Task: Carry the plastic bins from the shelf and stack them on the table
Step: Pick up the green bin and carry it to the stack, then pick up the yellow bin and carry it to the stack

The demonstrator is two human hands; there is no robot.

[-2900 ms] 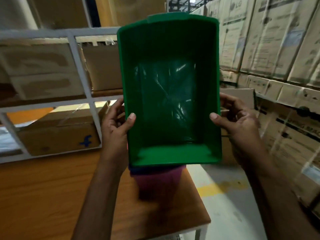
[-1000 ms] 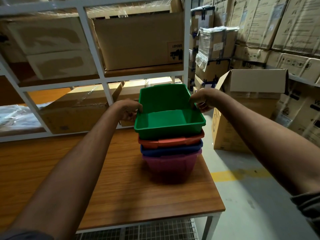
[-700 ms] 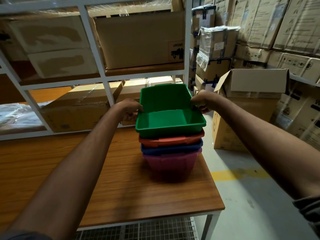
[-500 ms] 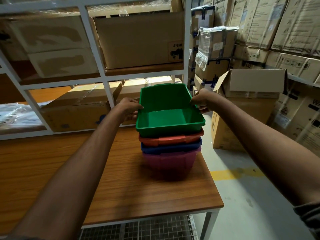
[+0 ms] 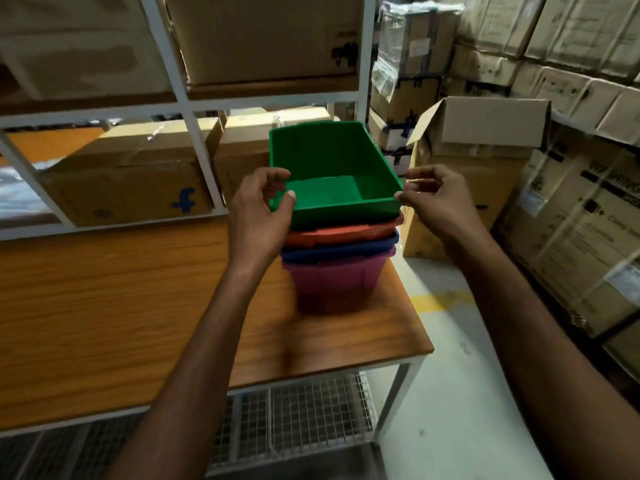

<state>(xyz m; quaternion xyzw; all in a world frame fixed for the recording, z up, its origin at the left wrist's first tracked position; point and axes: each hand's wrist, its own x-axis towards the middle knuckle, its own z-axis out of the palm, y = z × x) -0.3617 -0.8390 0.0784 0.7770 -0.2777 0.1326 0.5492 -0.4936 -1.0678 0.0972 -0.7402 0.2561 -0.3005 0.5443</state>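
A green bin (image 5: 332,168) sits on top of a nested stack of a red bin (image 5: 346,233), a blue bin (image 5: 341,252) and a pink bin (image 5: 336,282). The stack stands near the right end of the wooden table (image 5: 104,289). My left hand (image 5: 259,206) is at the green bin's near left corner with fingers spread and the thumb tip at the rim. My right hand (image 5: 436,199) is at the near right corner, fingers apart, thumb tip touching the corner. Neither hand grips the bin.
A white metal shelf (image 5: 195,140) with cardboard boxes (image 5: 131,174) stands behind the table. An open carton (image 5: 478,157) sits on the floor to the right, with stacked cartons (image 5: 581,220) beyond it. A wire rack (image 5: 298,414) lies under the table.
The green bin came down onto the stack. Both hands have slid from the bin's far sides back to its near corners and loosened their hold.
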